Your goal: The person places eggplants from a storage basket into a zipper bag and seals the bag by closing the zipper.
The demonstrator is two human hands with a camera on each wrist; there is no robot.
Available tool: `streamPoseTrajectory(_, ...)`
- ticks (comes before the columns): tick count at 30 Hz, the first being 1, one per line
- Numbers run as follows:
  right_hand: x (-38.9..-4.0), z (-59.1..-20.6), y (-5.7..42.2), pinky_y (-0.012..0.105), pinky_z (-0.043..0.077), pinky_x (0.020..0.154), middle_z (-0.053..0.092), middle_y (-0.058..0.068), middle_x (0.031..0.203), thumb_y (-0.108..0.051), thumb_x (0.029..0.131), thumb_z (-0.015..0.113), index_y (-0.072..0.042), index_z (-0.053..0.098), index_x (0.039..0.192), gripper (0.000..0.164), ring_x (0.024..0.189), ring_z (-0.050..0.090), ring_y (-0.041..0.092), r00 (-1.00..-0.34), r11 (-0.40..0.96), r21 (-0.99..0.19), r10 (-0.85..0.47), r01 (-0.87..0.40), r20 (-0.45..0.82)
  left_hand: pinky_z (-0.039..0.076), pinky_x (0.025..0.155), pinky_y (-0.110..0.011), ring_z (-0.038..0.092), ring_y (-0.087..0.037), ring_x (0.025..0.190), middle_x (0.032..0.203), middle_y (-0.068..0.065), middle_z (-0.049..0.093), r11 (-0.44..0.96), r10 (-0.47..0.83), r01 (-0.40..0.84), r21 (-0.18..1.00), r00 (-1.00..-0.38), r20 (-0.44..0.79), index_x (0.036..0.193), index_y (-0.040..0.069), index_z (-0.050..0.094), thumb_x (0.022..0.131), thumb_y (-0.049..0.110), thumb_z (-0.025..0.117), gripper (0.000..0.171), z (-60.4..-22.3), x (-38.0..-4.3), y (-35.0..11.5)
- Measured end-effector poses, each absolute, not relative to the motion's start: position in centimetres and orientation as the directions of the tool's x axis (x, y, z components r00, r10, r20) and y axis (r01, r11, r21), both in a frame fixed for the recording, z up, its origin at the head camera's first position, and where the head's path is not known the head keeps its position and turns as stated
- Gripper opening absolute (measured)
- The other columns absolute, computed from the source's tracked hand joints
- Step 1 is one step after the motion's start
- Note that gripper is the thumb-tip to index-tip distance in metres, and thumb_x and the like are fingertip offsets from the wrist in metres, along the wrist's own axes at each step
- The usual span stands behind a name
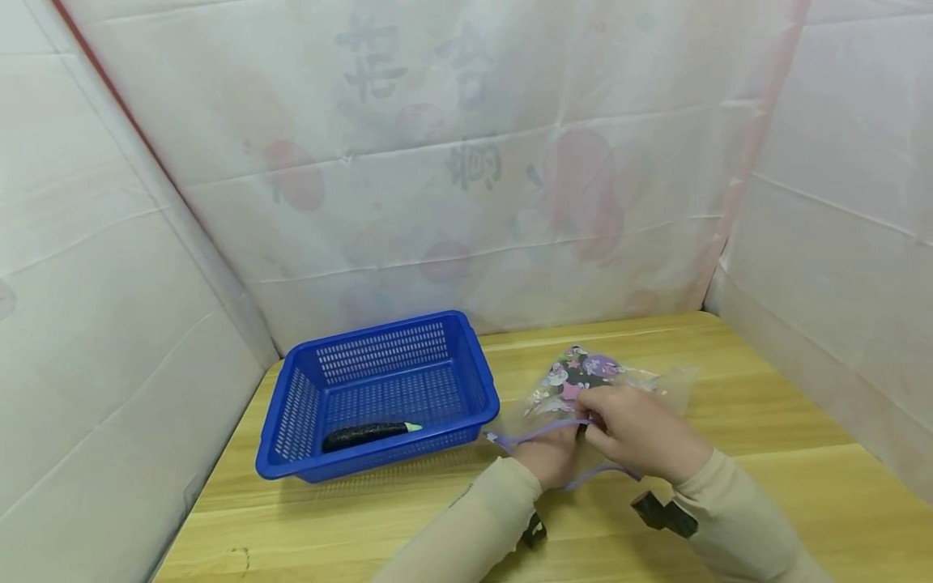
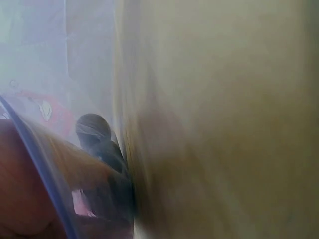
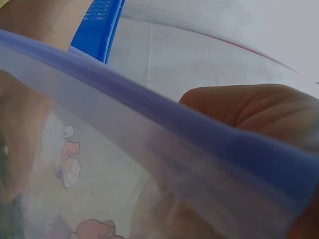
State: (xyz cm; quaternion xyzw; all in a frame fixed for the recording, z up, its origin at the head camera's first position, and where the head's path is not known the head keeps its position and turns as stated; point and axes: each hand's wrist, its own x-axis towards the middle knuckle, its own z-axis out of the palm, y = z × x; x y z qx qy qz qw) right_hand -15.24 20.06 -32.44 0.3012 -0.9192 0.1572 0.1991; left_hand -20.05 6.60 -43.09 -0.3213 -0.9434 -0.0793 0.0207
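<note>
A clear zip bag (image 1: 557,394) with cartoon prints and a purple zip edge lies right of centre on the table, its mouth toward me. My left hand (image 1: 548,455) reaches in through the mouth, its fingers mostly hidden by the bag and the other hand. Dark rounded things (image 2: 94,130) show through the plastic by the left hand; I cannot tell whether it grips one. With curled fingers, my right hand (image 1: 645,429) pinches the bag at the mouth, and the purple zip strip (image 3: 164,107) crosses the right wrist view.
A blue plastic basket (image 1: 271,421) stands left of the bag on the wooden table (image 1: 350,526). Inside it, along the near side, lies a dark eggplant (image 1: 364,436) with a pale green end. Printed white cloth (image 1: 408,210) encloses the back and both sides.
</note>
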Motion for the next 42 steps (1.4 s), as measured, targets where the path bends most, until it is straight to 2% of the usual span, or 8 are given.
streamPoseTrajectory(14, -15.3, -32.2, 19.7, 0.019, 0.030, 0.045, 0.034, -0.018, 0.060, -0.003, 0.070, 0.063, -0.027, 0.048, 0.071, 0.028, 0.053, 0.032, -0.002, -0.748, 0.777, -0.168, -0.487, -0.607, 0.451, 0.044, 0.083, -0.016, 0.056, 0.000, 0.097, 0.110, 0.010, 0.064, 0.745, 0.639, 0.634, 0.209, -0.768, 0.053, 0.122, 0.021, 0.058, 0.086, 0.022, 0.067, 0.037, -42.8, -20.2, 5.9)
streamPoseTrajectory(20, -15.4, -32.2, 19.6, 0.018, 0.031, 0.046, 0.035, -0.018, 0.061, -0.001, 0.070, 0.063, -0.026, 0.050, 0.071, 0.028, 0.053, 0.033, -0.002, -0.731, 0.759, -0.175, -0.495, -0.627, 0.469, 0.047, 0.085, -0.018, 0.060, -0.005, 0.100, 0.114, 0.004, 0.066, 0.737, 0.648, 0.663, 0.131, -0.749, 0.140, 0.132, 0.018, 0.052, 0.088, 0.025, 0.065, 0.046, -43.1, -19.8, 5.5)
streamPoseTrajectory(25, -15.5, -32.2, 19.9, 0.019, 0.030, 0.047, 0.036, -0.017, 0.060, 0.000, 0.071, 0.063, -0.025, 0.050, 0.071, 0.028, 0.053, 0.032, -0.001, -0.733, 0.757, -0.181, -0.496, -0.627, 0.465, 0.050, 0.067, -0.020, 0.063, -0.007, 0.081, 0.099, 0.002, 0.066, 0.740, 0.646, 0.667, 0.088, -0.741, 0.180, 0.131, 0.018, 0.050, 0.080, 0.031, 0.075, 0.059, -42.9, -19.0, 5.1)
streamPoseTrajectory(28, -15.4, -32.2, 20.1, 0.019, 0.030, 0.048, 0.035, -0.017, 0.061, 0.000, 0.072, 0.064, -0.025, 0.047, 0.070, 0.030, 0.053, 0.032, -0.001, -0.737, 0.762, -0.177, -0.495, -0.623, 0.461, 0.050, 0.061, -0.021, 0.062, -0.008, 0.075, 0.092, 0.001, 0.064, 0.731, 0.660, 0.680, 0.058, -0.726, 0.193, 0.135, 0.017, 0.048, 0.080, 0.035, 0.075, 0.063, -42.6, -18.4, 5.1)
streamPoseTrajectory(30, -15.4, -32.3, 20.3, 0.020, 0.030, 0.048, 0.034, -0.017, 0.061, -0.001, 0.073, 0.066, -0.024, 0.046, 0.070, 0.031, 0.053, 0.032, 0.000, -0.738, 0.765, -0.174, -0.494, -0.620, 0.460, 0.050, 0.063, -0.021, 0.061, -0.008, 0.078, 0.095, 0.000, 0.063, 0.709, 0.681, 0.703, 0.052, -0.702, 0.207, 0.139, 0.016, 0.045, 0.082, 0.030, 0.074, 0.065, -42.5, -18.1, 5.1)
streamPoseTrajectory(35, -15.3, -32.3, 20.5, 0.019, 0.030, 0.048, 0.036, -0.017, 0.061, -0.003, 0.074, 0.068, -0.025, 0.049, 0.072, 0.028, 0.053, 0.032, -0.001, -0.750, 0.765, -0.188, -0.495, -0.616, 0.438, 0.048, 0.084, -0.019, 0.060, -0.009, 0.097, 0.116, -0.003, 0.060, 0.637, 0.739, 0.769, 0.051, -0.628, 0.243, 0.138, 0.011, 0.046, 0.080, 0.019, 0.073, 0.065, -42.1, -17.4, 4.9)
streamPoseTrajectory(39, -15.4, -32.4, 20.6, 0.019, 0.032, 0.047, 0.038, -0.018, 0.061, -0.004, 0.074, 0.069, -0.025, 0.051, 0.072, 0.027, 0.052, 0.033, -0.002, -0.760, 0.761, -0.210, -0.498, -0.614, 0.418, 0.041, 0.099, -0.022, 0.056, -0.013, 0.116, 0.128, -0.005, 0.057, 0.594, 0.773, 0.803, 0.052, -0.588, 0.240, 0.125, 0.012, 0.055, 0.080, 0.018, 0.072, 0.048, -40.8, -16.5, 4.5)
streamPoseTrajectory(42, -15.4, -32.4, 20.6, 0.019, 0.033, 0.047, 0.039, -0.017, 0.061, -0.005, 0.073, 0.069, -0.025, 0.051, 0.072, 0.027, 0.053, 0.034, -0.001, -0.767, 0.766, -0.211, -0.496, -0.608, 0.407, 0.040, 0.101, -0.024, 0.054, -0.015, 0.118, 0.131, -0.007, 0.056, 0.565, 0.789, 0.824, 0.043, -0.555, 0.264, 0.121, 0.013, 0.055, 0.087, 0.017, 0.066, 0.036, -39.8, -15.8, 3.9)
